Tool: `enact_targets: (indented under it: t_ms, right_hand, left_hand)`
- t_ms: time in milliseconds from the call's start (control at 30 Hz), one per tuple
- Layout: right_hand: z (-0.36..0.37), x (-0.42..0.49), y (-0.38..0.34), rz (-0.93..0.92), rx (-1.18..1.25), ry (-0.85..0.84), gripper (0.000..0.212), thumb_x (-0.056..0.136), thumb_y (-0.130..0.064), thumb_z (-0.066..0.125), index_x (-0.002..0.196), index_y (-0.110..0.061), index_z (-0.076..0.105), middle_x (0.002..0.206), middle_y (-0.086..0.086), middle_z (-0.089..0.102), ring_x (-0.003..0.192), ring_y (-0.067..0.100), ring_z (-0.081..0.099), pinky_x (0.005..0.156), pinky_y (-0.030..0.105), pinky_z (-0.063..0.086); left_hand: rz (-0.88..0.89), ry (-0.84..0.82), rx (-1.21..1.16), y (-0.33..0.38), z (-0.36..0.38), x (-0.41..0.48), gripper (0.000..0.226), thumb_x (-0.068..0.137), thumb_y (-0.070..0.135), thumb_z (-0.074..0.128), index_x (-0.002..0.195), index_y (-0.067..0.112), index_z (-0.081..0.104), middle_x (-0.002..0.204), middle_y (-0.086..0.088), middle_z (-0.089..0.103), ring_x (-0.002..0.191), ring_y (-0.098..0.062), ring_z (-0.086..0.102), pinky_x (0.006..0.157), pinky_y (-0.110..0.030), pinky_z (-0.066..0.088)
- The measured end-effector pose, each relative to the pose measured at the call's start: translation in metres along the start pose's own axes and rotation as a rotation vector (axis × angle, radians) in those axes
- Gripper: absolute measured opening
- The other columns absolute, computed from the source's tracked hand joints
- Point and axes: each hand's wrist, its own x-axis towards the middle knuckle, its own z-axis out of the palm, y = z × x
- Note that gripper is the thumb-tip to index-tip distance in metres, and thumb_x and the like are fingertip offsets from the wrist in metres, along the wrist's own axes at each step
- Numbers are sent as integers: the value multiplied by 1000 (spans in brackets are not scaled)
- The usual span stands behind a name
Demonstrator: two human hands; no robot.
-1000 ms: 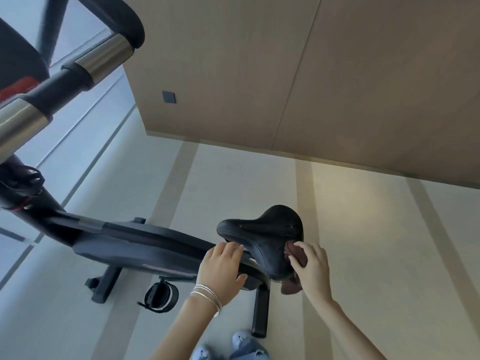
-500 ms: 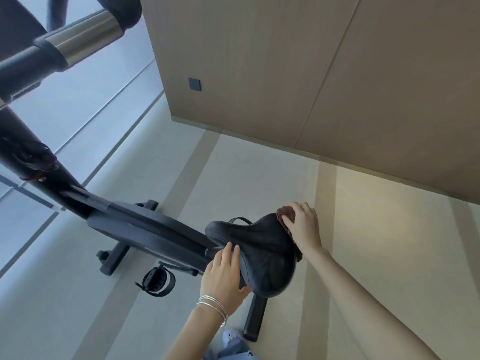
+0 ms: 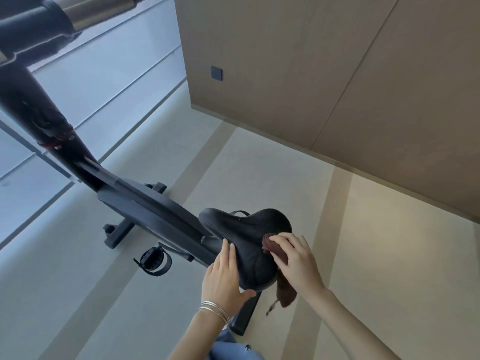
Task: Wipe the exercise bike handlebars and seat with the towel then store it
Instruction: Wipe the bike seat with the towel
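The right hand (image 3: 296, 263) has slid the brown towel (image 3: 285, 293) from the far edge of the black saddle-style seat (image 3: 246, 237), where it was half a second ago, down the flank toward the person. The towel's tail now hangs in view. The left hand (image 3: 223, 278) stays braced on the opposite flank.

The right hand's fingers bend over the bunched towel and hold it against the seat. One fold pokes out just beyond the fingertips, and the loose end hangs below the wrist, past the seat's rear rim.

The left hand lies across the seat from the towel, its fingers straight along the padding and its thumb along the rear rim. Thin silver bangles (image 3: 215, 309) circle its wrist.

The towel's middle is hidden under the right palm. The seat post is mostly covered by the seat and the left hand. Well beyond both hands, the handlebar (image 3: 33, 32) is cut off at the frame's top corner. The strapped pedal (image 3: 154, 262) sits low, out past the left hand's fingertips.
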Motion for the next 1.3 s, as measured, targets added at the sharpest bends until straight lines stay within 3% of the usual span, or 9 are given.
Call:
enact_targets:
  t_ms: [100, 267, 400, 533, 700, 967, 1300]
  right_hand:
    - [2, 24, 2, 11, -67, 17, 31, 77, -14, 73, 106, -19, 64, 103, -1, 65, 84, 25, 55, 73, 33, 52]
    - [0, 76, 18, 265, 72, -66, 24, 85, -23, 64, 109, -20, 63, 108, 1, 65, 98, 28, 56, 82, 33, 46]
    - [-2, 69, 20, 265, 131, -96, 27, 87, -29, 61, 113, -23, 61, 111, 3, 61, 101, 28, 55, 86, 33, 44]
    - [-9, 33, 5, 166, 87, -135, 32, 88, -28, 60, 119, -21, 59, 120, 3, 56, 105, 27, 51, 91, 31, 38]
    - [0, -8, -9, 61, 38, -103, 31, 86, -17, 63, 116, -22, 62, 121, -2, 57, 98, 26, 50, 81, 26, 39]
    - [-2, 28, -1, -44, -60, -190, 31, 82, -7, 64, 108, -23, 64, 113, -1, 61, 91, 33, 54, 79, 40, 46]
    - [4, 105, 5, -221, -65, -378, 24, 86, -15, 61, 108, -24, 63, 111, 0, 63, 95, 31, 58, 84, 36, 46]
  left_hand:
    - [-24, 24, -13, 2, 3, 0, 112, 76, 62, 61, 150, 12, -6, 160, -6, -9, 147, -21, 11, 117, -31, 19]
    - [-58, 45, -6, 9, 4, 2, 114, 72, 62, 67, 150, 13, 0, 160, -7, -2, 144, -23, 19, 116, -34, 23]
    - [-78, 38, 10, 12, 1, 2, 116, 68, 58, 72, 149, 12, 4, 159, -9, 5, 142, -25, 23, 115, -36, 25]
    - [-104, 27, 7, 16, 1, 2, 117, 66, 61, 72, 149, 10, 7, 159, -11, 6, 141, -26, 26, 114, -39, 28]
    - [-161, 41, 1, 24, 3, 3, 119, 65, 64, 71, 149, 8, 9, 159, -13, 6, 140, -27, 29, 112, -39, 32]
    - [-166, 67, 50, 24, 5, 3, 115, 65, 68, 68, 148, 11, 13, 158, -12, 12, 136, -29, 35, 111, -42, 32]
    - [-207, 87, 0, 23, 9, 6, 116, 64, 67, 69, 149, 15, 11, 160, -6, 7, 137, -25, 35, 112, -39, 29]
